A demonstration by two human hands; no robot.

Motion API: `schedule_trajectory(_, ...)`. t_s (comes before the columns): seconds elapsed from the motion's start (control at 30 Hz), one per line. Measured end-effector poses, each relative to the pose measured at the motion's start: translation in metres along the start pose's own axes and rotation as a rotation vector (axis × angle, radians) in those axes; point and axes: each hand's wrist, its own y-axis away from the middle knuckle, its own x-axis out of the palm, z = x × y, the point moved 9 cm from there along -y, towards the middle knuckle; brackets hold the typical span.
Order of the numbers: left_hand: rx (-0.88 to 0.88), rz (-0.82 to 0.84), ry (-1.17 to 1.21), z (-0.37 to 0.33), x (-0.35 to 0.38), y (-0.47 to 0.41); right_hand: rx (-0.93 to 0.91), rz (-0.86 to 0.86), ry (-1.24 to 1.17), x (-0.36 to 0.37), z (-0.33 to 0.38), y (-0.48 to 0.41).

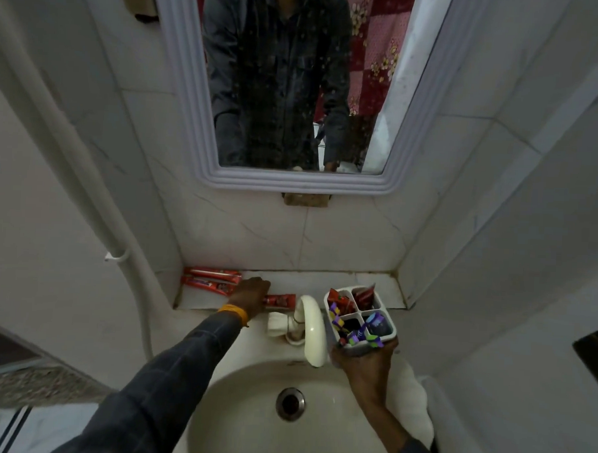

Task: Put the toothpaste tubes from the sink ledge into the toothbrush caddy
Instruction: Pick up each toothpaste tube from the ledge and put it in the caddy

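Observation:
Two red toothpaste tubes (210, 278) lie flat at the left end of the sink ledge (298, 277). My left hand (250, 296) rests on the ledge, closed around a third red tube (280, 301) whose end sticks out to the right of my fingers. My right hand (363, 362) holds the white four-compartment caddy (387, 334) from below, over the right rim of the sink. Red tubes stand in the caddy's far compartments. Purple-handled toothbrushes fill the near ones.
A cream tap (310, 329) curves over the basin between my hands. The sink (249, 395) has a metal drain (290, 403). A framed mirror (296, 89) hangs above the ledge. A white pipe (118, 252) runs down the left wall.

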Motion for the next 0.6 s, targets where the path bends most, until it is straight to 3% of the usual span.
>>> schedule_trajectory(0.1, -0.016, -0.011, 0.080, -0.011, -0.010, 0.000, 0.000, -0.023, -0.029, 0.000, 0.005, 0.001)
schedule_trajectory(0.27, -0.081, -0.211, 0.573, -0.027, -0.087, -0.004, -0.044, -0.058, 0.003, 0.000, 0.021, 0.003)
schedule_trajectory(0.43, 0.233, -0.158, 0.738, -0.103, -0.138, -0.008, -0.084, -0.066, 0.027, -0.001, 0.022, 0.000)
schedule_trajectory(0.6, 0.373, -0.032, 0.699, -0.170, -0.118, -0.010, -0.126, -0.095, 0.004, -0.007, 0.027, -0.001)
